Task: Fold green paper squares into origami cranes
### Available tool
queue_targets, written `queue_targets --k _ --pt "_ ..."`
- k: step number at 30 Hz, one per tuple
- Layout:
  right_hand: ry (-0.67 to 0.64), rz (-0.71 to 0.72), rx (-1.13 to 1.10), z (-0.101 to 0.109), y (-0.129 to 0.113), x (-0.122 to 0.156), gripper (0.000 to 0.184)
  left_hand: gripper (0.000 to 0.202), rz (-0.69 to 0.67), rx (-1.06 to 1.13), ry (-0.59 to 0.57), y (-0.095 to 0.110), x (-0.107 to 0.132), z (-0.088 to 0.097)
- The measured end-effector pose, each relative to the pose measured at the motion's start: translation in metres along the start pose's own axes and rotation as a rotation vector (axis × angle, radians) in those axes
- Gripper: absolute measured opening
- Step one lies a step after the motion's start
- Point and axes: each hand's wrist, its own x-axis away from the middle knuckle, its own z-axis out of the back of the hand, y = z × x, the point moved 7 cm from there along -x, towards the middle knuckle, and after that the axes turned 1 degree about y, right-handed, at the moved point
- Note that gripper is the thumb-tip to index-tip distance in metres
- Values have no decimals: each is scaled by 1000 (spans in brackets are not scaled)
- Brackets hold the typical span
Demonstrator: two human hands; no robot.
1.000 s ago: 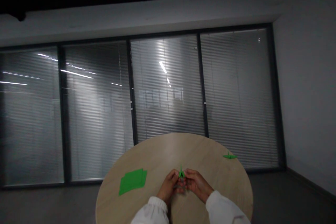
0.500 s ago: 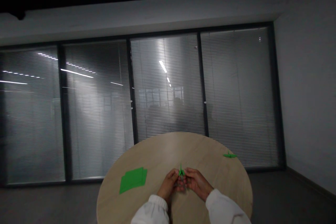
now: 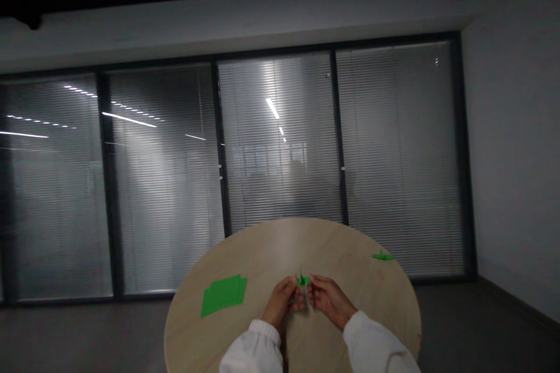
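Observation:
A small folded green paper crane (image 3: 303,281) is held up between my two hands over the table. My left hand (image 3: 283,298) pinches its left side between thumb and fingers. On its right side, my right hand (image 3: 326,297) grips it by thumb and forefinger. A thin point of the paper sticks up from the middle. The fingertips cover parts of the folds. Another folded green paper crane (image 3: 383,256) rests near the table's right edge, apart from my hands.
Several green paper sheets (image 3: 224,296) lie in a loose stack on the left of the round wooden table (image 3: 350,245). Beyond the table stands a glass partition with blinds (image 3: 280,186). A plain wall (image 3: 516,157) is on the right.
The held crane sits slightly higher, and more of its right side shows as my hands have parted a little. The view has shifted slightly; the sheets and other crane stay put.

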Motion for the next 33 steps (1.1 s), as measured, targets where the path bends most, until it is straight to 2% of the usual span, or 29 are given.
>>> queue_targets --k 14,24,30,33 --pt "115 9 -97 10 0 -2 28 42 -3 52 49 4 3 2" --pt "166 -2 -133 13 1 0 29 45 -38 -15 38 8 3 4" --pt "200 10 -32 18 2 -2 29 45 -30 -25 44 9 4 5" --pt "297 113 145 29 -5 -2 28 45 -26 -39 84 8 3 9"
